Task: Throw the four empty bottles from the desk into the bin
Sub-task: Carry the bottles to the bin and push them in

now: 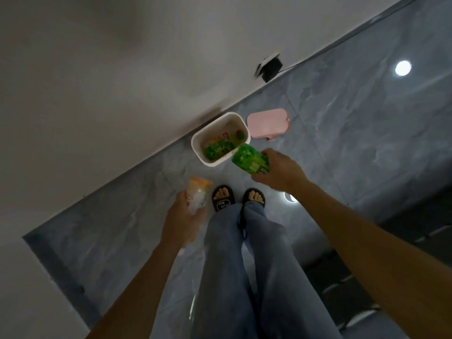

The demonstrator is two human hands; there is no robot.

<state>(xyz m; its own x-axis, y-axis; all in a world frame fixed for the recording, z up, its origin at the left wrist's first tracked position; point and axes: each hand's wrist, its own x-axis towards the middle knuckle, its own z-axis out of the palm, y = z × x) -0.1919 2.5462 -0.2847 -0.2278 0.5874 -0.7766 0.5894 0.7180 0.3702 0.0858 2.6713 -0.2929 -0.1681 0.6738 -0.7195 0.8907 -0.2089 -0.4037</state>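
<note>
Your right hand [281,173] has its fingers wrapped around a green-labelled plastic bottle [250,159], held at the 4 o'clock rim of the open white rectangular bin [195,143] on the grey tiled floor [342,143]. Your left hand [182,220] grips an orange-and-white plastic bottle [197,195] at 7 o'clock from the bin, with green bottles already lying inside and the pink lid [267,123] just beside it at 2 o'clock.

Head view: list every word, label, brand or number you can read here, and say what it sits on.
No text here can be read.
Green bottle in the right hand: label print, too blurred.
Orange-topped bottle in the left hand: label markings, too blurred.
Left slipper: white print, too small.
Bottles inside the bin: coloured labels, unreadable.
</note>
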